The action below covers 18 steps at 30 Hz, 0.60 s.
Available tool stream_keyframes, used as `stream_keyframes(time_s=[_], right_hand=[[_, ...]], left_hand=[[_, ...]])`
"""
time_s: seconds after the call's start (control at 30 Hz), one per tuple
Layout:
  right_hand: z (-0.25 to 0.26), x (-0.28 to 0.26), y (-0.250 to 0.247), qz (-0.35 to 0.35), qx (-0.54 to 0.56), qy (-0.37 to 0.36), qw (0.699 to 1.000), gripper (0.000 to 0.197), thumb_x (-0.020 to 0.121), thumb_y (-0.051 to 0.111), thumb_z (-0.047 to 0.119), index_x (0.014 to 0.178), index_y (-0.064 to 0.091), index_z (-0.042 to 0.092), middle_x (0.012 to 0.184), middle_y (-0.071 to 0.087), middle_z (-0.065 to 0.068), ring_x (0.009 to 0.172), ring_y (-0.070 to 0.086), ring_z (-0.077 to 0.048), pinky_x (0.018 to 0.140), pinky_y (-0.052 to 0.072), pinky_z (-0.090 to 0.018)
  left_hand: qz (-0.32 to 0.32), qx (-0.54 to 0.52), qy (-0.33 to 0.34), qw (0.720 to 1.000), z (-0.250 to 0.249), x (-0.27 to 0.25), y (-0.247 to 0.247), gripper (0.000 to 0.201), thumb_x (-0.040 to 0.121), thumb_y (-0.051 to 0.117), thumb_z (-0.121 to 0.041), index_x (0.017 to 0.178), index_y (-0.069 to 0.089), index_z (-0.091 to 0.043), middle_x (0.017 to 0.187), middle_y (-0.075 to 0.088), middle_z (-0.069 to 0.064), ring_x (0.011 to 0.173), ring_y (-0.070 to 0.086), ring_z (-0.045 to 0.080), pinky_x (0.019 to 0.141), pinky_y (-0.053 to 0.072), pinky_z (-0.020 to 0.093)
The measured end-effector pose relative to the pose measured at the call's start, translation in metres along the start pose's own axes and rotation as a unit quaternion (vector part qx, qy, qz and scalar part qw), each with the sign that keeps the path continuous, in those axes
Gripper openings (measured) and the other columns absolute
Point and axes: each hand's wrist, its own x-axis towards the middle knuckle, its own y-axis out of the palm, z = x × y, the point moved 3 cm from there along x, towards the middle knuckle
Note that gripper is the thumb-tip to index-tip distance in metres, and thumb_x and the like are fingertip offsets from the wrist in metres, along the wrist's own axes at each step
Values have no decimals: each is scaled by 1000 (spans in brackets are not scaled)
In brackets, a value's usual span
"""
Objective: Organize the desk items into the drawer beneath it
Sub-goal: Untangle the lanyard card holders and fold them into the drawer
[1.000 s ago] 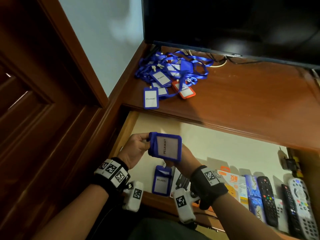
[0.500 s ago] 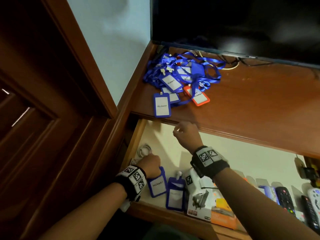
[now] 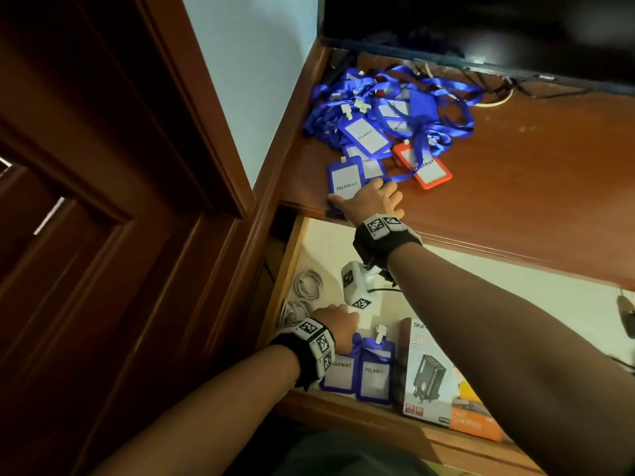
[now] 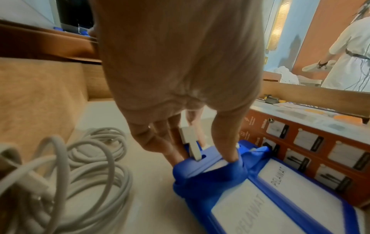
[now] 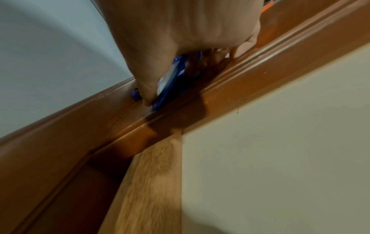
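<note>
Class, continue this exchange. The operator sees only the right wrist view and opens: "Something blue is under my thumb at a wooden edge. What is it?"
Observer: A blue badge holder printed PELAWAT, at the desk's front edge; the right hand pinches its near end.
Operator: Where is the other hand?
Observer: The left hand is down in the open drawer, pinching the top of a second blue holder lying there.
Operator: What else is on the desk?
Observer: A tangled lanyard pile and one orange holder.
</note>
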Motion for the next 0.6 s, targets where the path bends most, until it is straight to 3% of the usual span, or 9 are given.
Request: stream_keyframes(time_s=[0.2, 0.33, 0.4, 0.5, 0.6], right_hand=[[-11, 9, -4, 58, 8, -30, 998, 79, 77, 65, 60, 135, 40, 12, 140, 35, -9, 127, 35, -31, 102, 33, -47], [-30, -1, -10, 70, 53, -58, 994, 60, 82, 66, 50, 122, 50, 8, 133, 38, -13, 122, 37, -32, 100, 38, -44], [-43, -7, -10, 76, 144, -57, 985, 49, 82, 68, 42, 113, 57, 5, 126, 46, -16, 117, 44, -33, 99, 40, -44], [-68, -25, -18, 94, 311, -49, 945, 26, 82, 72, 25, 98, 63, 7, 110, 64, -19, 98, 61, -32, 90, 50, -49], [-101, -51, -25, 116, 348, -68, 928, 14, 84, 69, 18, 94, 59, 15, 104, 68, -15, 92, 64, -32, 83, 51, -47]], left_hand=[[29, -114, 9, 993, 7, -8, -4, 74, 86, 66, -29, 147, 26, -16, 146, 37, 9, 125, 46, 26, 99, 42, 34], [35, -115, 1, 993, 3, -20, -6, 73, 89, 65, -33, 146, 26, -11, 148, 37, 10, 131, 42, 25, 98, 38, 31], [25, -116, -3, 993, 2, -24, -6, 72, 89, 64, -34, 145, 26, -10, 149, 37, 10, 131, 42, 25, 96, 37, 29], [-38, -151, -6, 988, 2, -28, -10, 73, 87, 64, -31, 147, 27, -11, 152, 33, 8, 134, 38, 25, 104, 35, 31], [-130, -236, -9, 963, 2, -32, -25, 64, 86, 65, -25, 141, 38, -11, 146, 39, 5, 130, 42, 22, 106, 35, 31]])
